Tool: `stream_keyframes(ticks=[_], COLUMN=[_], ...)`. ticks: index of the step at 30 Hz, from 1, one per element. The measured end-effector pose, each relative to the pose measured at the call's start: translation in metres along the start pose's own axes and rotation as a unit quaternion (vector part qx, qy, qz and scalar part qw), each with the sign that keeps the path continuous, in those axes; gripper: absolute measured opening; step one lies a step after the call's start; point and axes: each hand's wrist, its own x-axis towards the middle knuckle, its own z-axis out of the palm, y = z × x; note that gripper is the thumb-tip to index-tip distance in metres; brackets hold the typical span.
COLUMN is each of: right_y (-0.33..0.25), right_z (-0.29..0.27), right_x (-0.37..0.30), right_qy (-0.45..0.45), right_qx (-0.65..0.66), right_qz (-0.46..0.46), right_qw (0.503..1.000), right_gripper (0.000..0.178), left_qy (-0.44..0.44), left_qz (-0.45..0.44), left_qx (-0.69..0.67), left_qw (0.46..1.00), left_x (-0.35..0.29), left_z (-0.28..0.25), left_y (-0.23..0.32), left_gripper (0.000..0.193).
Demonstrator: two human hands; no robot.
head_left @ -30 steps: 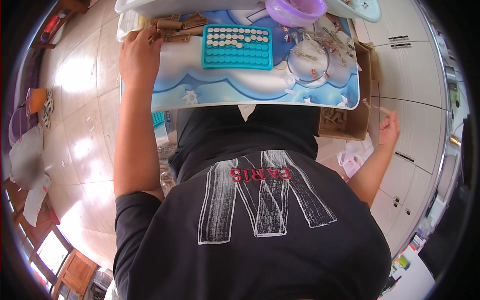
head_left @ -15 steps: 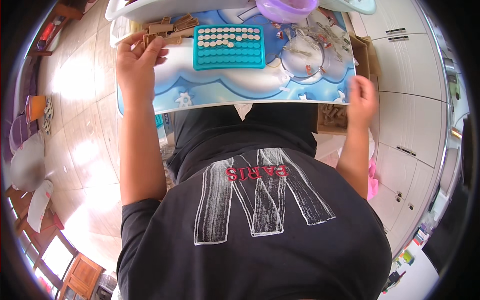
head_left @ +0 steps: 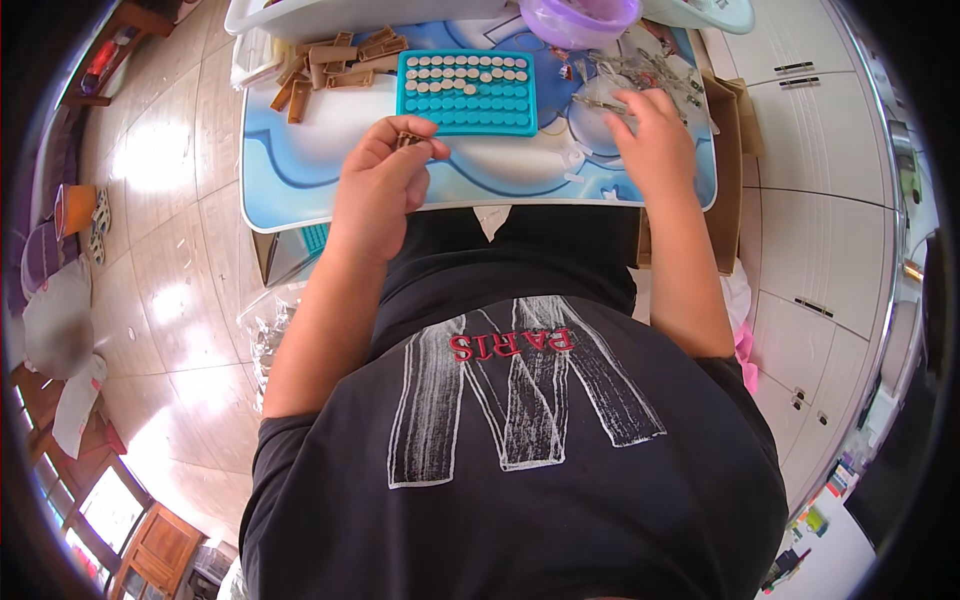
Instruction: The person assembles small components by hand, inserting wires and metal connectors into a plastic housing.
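Note:
My left hand point(head_left: 378, 185) is closed around a small brown plastic casing point(head_left: 409, 140) in front of the teal tray, mostly covered by my fingers. Beyond it, at the table's far left, lies a loose heap of similar brown casings point(head_left: 345, 66). The teal tray point(head_left: 466, 127) has rows of round hollows, and white round pieces point(head_left: 452, 74) sit in its upper rows. Over on the right, my right hand point(head_left: 655, 145) reaches with thumb and fingers apart at the near edge of a tangle of thin wired parts point(head_left: 640, 68); nothing shows between the fingers.
A purple bowl point(head_left: 575, 25) and a pale basket point(head_left: 705, 14) stand at the back, beside a long white bin point(head_left: 370, 22). Below the table's right side is a cardboard box point(head_left: 735, 140). White cabinets point(head_left: 815, 130) line the right.
My left hand has come from the heap of brown casings toward the table's near middle, carrying one casing. My right hand has moved from the table's right edge in to the wired parts.

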Motion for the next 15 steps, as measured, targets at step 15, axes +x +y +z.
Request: stream_keyframes(ticks=[15], right_y=[-0.034], right_z=[-0.04], right_x=[-0.014], right_qy=[0.061], right_qx=[0.505], right_qz=[0.122], right_qw=[0.853], right_gripper=[0.016], left_qy=[-0.187], left_qz=[-0.197], left_qx=[-0.042], left_qw=[0.961], left_x=[-0.011], left_z=[0.041], left_y=[-0.009], left_gripper=[0.028])
